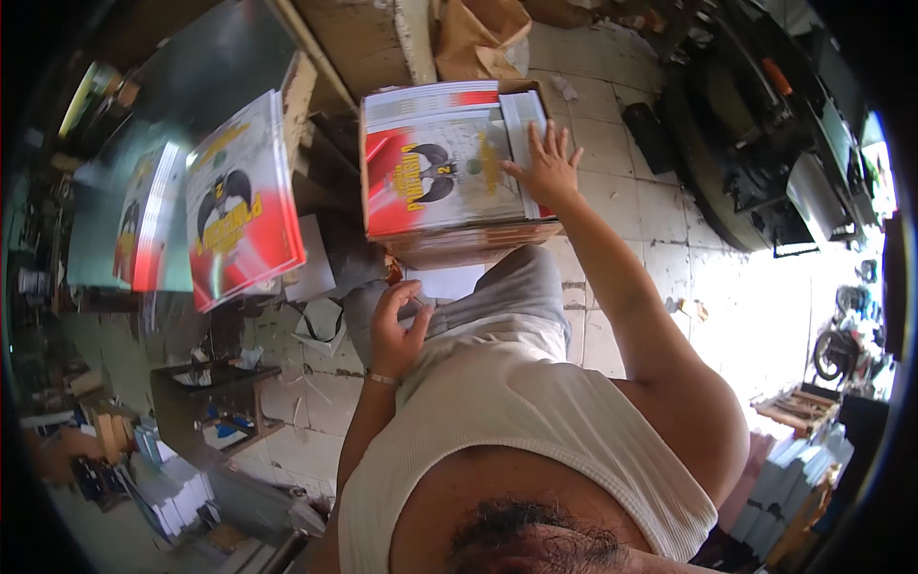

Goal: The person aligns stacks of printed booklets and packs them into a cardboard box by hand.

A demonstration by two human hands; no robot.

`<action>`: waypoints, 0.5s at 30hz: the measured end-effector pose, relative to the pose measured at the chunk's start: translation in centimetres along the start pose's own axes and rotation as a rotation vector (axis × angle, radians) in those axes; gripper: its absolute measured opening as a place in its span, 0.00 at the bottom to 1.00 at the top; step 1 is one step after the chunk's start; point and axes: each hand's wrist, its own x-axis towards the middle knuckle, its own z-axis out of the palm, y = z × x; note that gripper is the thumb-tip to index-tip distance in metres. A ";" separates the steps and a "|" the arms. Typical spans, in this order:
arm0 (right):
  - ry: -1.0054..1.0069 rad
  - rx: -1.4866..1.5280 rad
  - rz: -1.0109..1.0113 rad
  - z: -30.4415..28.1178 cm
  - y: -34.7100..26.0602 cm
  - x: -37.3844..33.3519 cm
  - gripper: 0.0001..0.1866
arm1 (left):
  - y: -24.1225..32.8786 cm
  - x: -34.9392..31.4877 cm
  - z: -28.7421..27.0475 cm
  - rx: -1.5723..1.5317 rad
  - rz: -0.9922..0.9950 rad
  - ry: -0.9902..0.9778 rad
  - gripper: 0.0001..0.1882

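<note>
A cardboard box (449,251) stands in front of my legs, packed with booklets. The top booklet (421,182) has a red and white cover with yellow lettering and a dark bird-like figure. Along the box's right side, more booklets (522,124) stand on edge in a narrow row. My right hand (545,167) lies over that row, fingers spread, palm down. Beside my left thigh, my left hand (396,330) is loosely bent, thumb apart from the fingers, and nothing shows in it.
On the left, a green-topped table (96,225) carries two stacks of similar booklets (239,196), one jutting past its edge. A brown paper sack (481,43) stands behind the box. Dark machinery (736,143) fills the far right. Paper stacks (789,483) lie at the lower right.
</note>
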 end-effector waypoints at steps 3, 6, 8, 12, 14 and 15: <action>0.192 -0.074 -0.054 -0.3 0.4 -2.9 0.55 | 0.7 -0.5 -2.1 0.003 0.082 0.056 0.18; 0.293 -0.067 -0.131 0.6 -0.2 -4.3 0.55 | 1.2 -0.8 -4.8 0.074 0.141 0.163 0.17; 0.046 -0.124 -0.072 2.1 0.2 -4.5 0.54 | 1.2 -0.4 -6.7 0.144 0.207 0.270 0.17; 0.029 -0.075 -0.098 0.9 -1.2 -5.5 0.53 | 1.2 0.2 -11.1 0.282 0.345 0.682 0.19; 0.105 -0.038 -0.079 0.7 -2.1 -5.7 0.52 | 0.5 0.3 -13.9 0.291 0.328 0.902 0.21; 0.113 -0.038 -0.109 0.3 -3.1 -5.5 0.52 | 0.0 0.6 -15.3 0.247 0.294 0.997 0.23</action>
